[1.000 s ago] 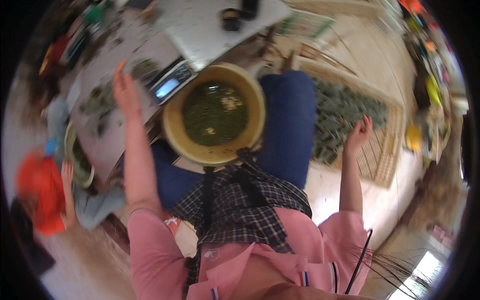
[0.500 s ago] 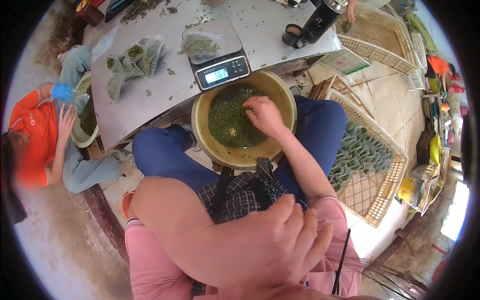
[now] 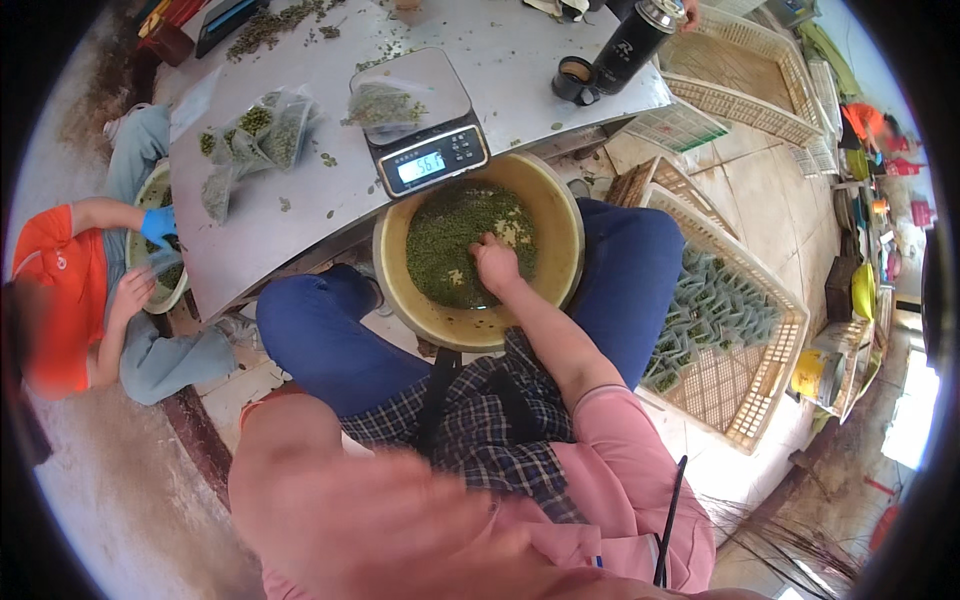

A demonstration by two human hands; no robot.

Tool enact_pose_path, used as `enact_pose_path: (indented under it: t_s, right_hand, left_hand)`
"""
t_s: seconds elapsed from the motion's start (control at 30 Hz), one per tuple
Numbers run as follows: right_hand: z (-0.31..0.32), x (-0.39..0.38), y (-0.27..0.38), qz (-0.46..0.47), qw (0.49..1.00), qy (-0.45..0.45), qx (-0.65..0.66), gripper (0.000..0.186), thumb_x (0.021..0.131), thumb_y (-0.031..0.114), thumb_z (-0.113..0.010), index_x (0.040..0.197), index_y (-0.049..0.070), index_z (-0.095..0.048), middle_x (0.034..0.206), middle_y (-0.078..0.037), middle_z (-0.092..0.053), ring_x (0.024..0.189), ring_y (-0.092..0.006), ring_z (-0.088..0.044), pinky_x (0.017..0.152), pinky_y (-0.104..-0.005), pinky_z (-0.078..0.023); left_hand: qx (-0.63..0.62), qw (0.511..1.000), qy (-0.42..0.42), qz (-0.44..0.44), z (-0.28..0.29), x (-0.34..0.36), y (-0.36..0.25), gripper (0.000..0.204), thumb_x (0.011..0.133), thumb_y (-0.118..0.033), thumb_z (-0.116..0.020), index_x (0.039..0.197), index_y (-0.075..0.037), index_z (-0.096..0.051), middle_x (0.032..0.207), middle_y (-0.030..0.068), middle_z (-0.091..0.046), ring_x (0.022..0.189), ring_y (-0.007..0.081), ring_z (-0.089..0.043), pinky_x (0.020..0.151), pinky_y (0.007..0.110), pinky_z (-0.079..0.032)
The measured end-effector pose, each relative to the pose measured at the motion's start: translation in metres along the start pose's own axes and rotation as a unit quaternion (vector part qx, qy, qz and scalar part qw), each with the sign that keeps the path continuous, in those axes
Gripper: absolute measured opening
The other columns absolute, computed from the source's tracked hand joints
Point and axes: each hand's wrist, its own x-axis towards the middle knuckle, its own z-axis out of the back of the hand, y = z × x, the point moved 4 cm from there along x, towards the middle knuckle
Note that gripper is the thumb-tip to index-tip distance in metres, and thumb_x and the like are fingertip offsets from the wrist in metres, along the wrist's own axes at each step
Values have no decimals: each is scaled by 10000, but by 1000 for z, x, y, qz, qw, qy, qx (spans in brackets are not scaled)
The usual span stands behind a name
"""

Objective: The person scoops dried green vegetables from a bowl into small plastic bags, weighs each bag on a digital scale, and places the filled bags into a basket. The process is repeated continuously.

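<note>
The right hand, partly curled, touches the green pieces inside the yellow basin between the person's legs; whether it grips any cannot be told. The left hand is too blurred to tell its opening or hold. A scale stands on the worktop.

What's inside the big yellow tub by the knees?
The tub holds small green pieces, with some pale patches; the right hand is in there too. What lies beneath them is covered.
</note>
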Motion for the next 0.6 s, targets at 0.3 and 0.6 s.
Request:
enact_pose_path:
  t_s: [0.3, 0.6]
  right_hand:
    - [248, 10, 79, 154, 849, -389, 323, 210, 851, 112, -643, 1056, 91, -681, 790, -121, -670, 729, -291, -653, 685, -364, -517]
    - [260, 80, 81, 93, 905, -210, 357, 250, 851, 164, -636, 1098, 146, -671, 890, -104, -664, 770, -289, -639, 699, -384, -509]
  left_hand:
    - [-9, 841, -328, 431, -8, -70, 238, 299, 853, -92, -608, 1148, -56, -646, 1155, 68, -657, 1094, 169, -592, 945, 311, -445]
    - [27, 786, -450, 422, -51, -97, 275, 284, 831, -23, -608, 1100, -88, -675, 1184, 83, -646, 1114, 222, -593, 931, 336, -459]
